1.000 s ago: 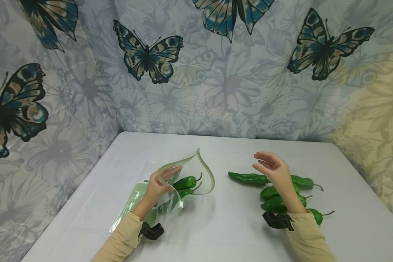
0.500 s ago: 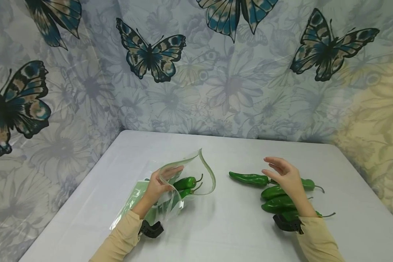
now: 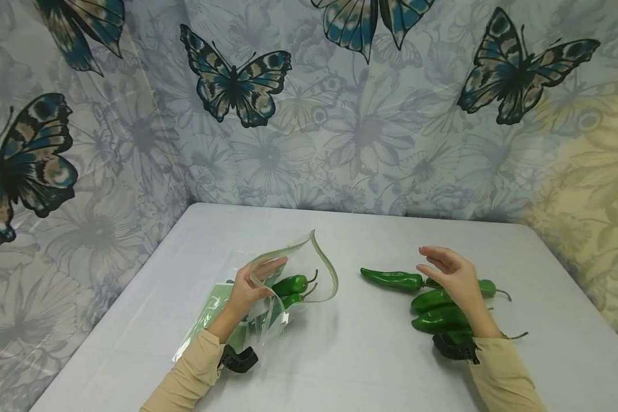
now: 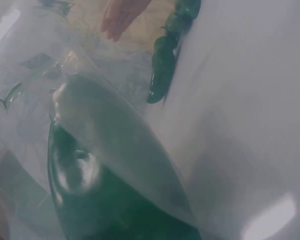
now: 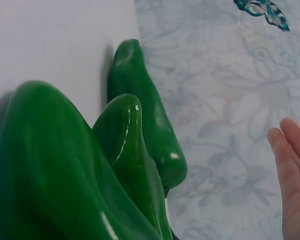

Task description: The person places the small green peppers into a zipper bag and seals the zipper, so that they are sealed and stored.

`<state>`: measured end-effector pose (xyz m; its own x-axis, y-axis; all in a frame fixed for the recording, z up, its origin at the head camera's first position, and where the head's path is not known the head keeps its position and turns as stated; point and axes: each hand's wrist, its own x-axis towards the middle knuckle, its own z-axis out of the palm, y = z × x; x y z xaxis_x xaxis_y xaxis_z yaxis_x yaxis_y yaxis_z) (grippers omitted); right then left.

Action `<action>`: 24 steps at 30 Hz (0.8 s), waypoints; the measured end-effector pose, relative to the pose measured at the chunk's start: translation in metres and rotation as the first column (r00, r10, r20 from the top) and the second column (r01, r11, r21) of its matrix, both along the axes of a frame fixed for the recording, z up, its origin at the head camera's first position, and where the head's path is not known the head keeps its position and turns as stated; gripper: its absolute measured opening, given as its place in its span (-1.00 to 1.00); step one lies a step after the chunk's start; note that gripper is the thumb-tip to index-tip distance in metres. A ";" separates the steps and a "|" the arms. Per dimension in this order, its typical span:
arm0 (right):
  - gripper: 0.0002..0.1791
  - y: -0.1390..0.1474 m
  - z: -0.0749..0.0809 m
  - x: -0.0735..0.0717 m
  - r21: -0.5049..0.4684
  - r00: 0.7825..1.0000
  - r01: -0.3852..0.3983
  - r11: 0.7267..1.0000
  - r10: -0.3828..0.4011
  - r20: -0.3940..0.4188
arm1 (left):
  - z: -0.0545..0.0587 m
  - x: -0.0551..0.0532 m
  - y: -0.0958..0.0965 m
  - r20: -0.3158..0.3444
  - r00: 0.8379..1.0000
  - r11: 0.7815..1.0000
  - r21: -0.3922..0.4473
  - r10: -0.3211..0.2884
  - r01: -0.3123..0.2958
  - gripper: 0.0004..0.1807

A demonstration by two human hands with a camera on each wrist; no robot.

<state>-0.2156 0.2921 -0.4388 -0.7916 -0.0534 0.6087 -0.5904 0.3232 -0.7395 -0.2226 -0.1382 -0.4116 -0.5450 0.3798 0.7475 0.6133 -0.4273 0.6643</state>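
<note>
My left hand (image 3: 247, 289) grips the left side of a clear zip bag (image 3: 333, 273), its mouth wide and facing right. Inside the bag lie green peppers (image 3: 290, 285), stems toward the mouth. One bagged pepper (image 4: 120, 200) fills much of the left wrist view. My right hand (image 3: 453, 277) hovers over several loose green peppers on the right, holding nothing, with its fingers slightly bent. The nearest of these to the bag is a long pepper (image 3: 391, 279). In the right wrist view the fingers of this hand (image 5: 295, 170) are apart from the peppers (image 5: 145, 115).
A flat clear plastic packet with a light green panel (image 3: 218, 303) lies under and left of the bag. The white table (image 3: 360, 366) ends at a butterfly-patterned cloth (image 3: 360, 143) behind and at the sides. Each wrist wears a black strap mount (image 3: 239, 359).
My right hand has moved right, away from the bag and farther over the loose peppers, then nearly stopped. The left hand and the bag have stayed in place.
</note>
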 end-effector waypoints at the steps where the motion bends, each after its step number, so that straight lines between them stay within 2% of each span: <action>1: -0.55 -0.001 0.000 0.000 -0.003 1.000 -0.007 1.000 0.007 -0.002 | 0.000 0.000 0.000 0.001 1.000 1.000 -0.002 0.003 -0.003 -0.30; 8: -0.58 -0.011 0.008 0.007 -0.049 0.997 -0.073 0.996 0.075 0.035 | -0.002 0.000 0.000 0.009 1.000 1.000 -0.017 0.001 -0.001 -0.28; 14: -0.59 -0.033 0.028 0.021 -0.011 0.993 -0.019 1.000 0.020 0.119 | -0.003 0.001 -0.002 0.027 0.999 0.999 -0.032 0.020 -0.019 -0.26; 19: -0.60 -0.041 0.036 0.028 0.014 0.987 0.004 1.000 -0.006 0.163 | -0.003 0.000 -0.002 0.022 1.000 0.999 -0.035 0.019 -0.018 -0.27; 24: -0.62 -0.037 0.031 0.024 0.014 0.984 0.005 1.000 -0.007 0.180 | -0.003 0.000 -0.001 0.026 1.000 0.999 -0.033 0.018 -0.017 -0.26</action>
<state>-0.1912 0.2547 -0.4081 -0.8885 -0.0555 0.4554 -0.4460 0.3374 -0.8290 -0.2226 -0.1392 -0.4150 -0.5708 0.3941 0.7203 0.6027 -0.3946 0.6935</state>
